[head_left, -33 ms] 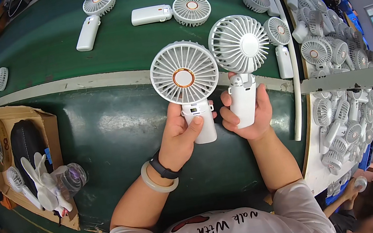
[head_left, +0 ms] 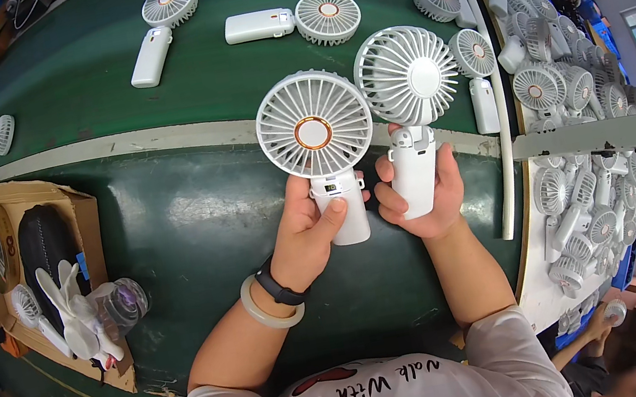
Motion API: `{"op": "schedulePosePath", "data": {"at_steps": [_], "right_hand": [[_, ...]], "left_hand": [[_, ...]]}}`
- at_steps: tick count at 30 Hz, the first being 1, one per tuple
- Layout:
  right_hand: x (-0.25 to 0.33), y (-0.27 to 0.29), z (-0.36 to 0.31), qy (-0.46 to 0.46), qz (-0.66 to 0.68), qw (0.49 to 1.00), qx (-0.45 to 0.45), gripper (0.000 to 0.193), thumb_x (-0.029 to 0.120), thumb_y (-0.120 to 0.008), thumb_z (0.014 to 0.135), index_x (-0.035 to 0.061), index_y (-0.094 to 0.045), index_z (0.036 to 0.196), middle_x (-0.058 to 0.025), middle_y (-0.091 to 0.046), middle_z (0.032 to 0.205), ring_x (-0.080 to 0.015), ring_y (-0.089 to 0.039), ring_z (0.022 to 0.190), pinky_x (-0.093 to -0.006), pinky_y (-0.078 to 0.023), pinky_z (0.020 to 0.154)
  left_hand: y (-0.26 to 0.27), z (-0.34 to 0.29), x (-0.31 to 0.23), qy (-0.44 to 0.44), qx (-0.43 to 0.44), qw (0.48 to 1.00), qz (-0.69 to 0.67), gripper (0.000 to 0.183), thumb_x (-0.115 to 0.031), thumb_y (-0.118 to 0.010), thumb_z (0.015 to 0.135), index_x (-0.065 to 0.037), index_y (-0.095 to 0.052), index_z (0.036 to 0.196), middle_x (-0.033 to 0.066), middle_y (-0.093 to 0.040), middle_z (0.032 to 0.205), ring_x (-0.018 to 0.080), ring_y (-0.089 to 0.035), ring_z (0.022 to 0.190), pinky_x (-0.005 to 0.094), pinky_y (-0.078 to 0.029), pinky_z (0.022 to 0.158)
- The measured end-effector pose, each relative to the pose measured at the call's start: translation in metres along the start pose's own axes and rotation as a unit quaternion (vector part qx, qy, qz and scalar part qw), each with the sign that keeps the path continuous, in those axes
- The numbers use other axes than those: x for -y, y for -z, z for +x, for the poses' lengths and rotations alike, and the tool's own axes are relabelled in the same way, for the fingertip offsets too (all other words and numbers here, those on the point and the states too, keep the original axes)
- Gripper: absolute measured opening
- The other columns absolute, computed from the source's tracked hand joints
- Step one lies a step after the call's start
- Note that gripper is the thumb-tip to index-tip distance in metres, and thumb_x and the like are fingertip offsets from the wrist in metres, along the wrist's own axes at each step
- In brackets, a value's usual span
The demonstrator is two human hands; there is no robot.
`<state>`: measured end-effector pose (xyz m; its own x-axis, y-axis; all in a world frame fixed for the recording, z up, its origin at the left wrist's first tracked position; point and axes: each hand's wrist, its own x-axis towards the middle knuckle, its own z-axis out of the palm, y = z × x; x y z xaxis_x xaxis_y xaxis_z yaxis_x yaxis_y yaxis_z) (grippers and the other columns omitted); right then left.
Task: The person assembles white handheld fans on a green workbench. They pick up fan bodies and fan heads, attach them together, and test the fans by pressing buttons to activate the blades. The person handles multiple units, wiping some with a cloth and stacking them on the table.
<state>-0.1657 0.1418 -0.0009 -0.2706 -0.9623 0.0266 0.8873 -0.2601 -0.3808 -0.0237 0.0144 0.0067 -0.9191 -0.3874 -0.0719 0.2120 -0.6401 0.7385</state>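
Note:
My left hand (head_left: 307, 226) is closed round the handle of a white handheld fan (head_left: 314, 127). Its grille faces up, with a copper-coloured ring at the centre, and my thumb rests on the handle below a small dark display. Beside it, a second white handheld fan (head_left: 409, 76) is gripped in my right hand (head_left: 435, 186). That one shows its domed back and plain round hub, its handle lying across my fingers. The two fan heads are side by side, touching or nearly so. Both are held above the green work surface (head_left: 190, 246).
Beyond a pale strip, a fan (head_left: 169, 4) and another fan (head_left: 327, 16) lie on green. More stand at far left and far right. A cardboard box (head_left: 90, 230) holds a black case and plastic jar. Right, past a white pipe (head_left: 508, 190), a shelf (head_left: 537, 270) bears several fans.
My hands and both held fans stay practically still. The fans lying at the back have shifted very slightly right. At the lower left edge, another person's limb has moved a little.

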Motion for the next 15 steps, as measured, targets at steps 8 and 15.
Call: {"op": "schedulePosePath", "data": {"at_steps": [8,15], "right_hand": [[-0.0002,-0.0004,-0.0008,0.003,-0.002,1.0,-0.008,0.063,0.058,-0.033,0.091,0.0214,-0.024,0.141,-0.0129,-0.047,0.108,-0.0205,-0.046,0.067,-0.0321,-0.039,0.056],[0.0004,-0.0027,0.0008,-0.005,-0.002,1.0,-0.021,0.062,0.06,-0.032,0.09,0.022,-0.028,0.139,-0.0127,-0.049,0.106,-0.0213,-0.047,0.07,-0.0333,-0.039,0.058]], "left_hand": [[0.0014,0.0006,-0.002,0.005,-0.005,0.999,-0.033,0.044,-0.013,-0.051,0.092,-0.005,-0.031,0.13,0.0149,-0.054,0.118,0.0211,-0.059,0.099,0.0346,-0.048,0.087],[-0.001,-0.0014,-0.0003,0.039,-0.056,0.995,-0.072,0.05,-0.014,-0.055,0.09,-0.016,-0.026,0.13,0.0126,-0.052,0.115,0.0226,-0.06,0.096,0.0386,-0.056,0.072]]}}
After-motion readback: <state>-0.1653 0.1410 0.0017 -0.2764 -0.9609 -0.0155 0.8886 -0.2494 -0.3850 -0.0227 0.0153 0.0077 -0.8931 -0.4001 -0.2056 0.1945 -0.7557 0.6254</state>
